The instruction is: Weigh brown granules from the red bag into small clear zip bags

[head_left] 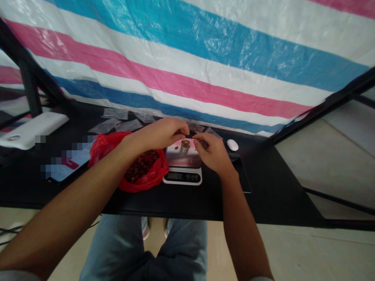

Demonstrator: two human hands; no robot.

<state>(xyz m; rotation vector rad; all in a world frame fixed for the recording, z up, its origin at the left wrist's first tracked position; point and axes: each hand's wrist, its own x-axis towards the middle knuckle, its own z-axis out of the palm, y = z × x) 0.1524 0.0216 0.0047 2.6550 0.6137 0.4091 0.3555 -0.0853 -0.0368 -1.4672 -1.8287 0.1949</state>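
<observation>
Cup (184,149), small and metal, stands upright on the silver plate of a kitchen scale (172,160) as a person seated at a black desk (187,201) works with both bare hands just above it. Brown bits (185,143) fill the cup to near its rim, and a few stray pieces (176,148) lie on the plate around it. The left hand (171,130) reaches in over the cup's far side, its thumb and forefinger a narrow gap apart; whether they grip anything cannot be told. The right hand (211,153) faces it from the other side, fingers curled and tips close together, and what they may hold is likewise unclear. The scale's display (175,176) is lit, its figures too blurred to read.

Just left of the scale, a red bag (146,186) sits open with a heap of dark brown bits (140,168) inside, partly hidden by the left forearm. A phone (70,166) lies beyond the bag, near a white device (35,130). Clear packets (115,113) are spread along the back of the desk, below a striped tarp (187,66). A white mouse (232,145) rests to the right of the right hand.
</observation>
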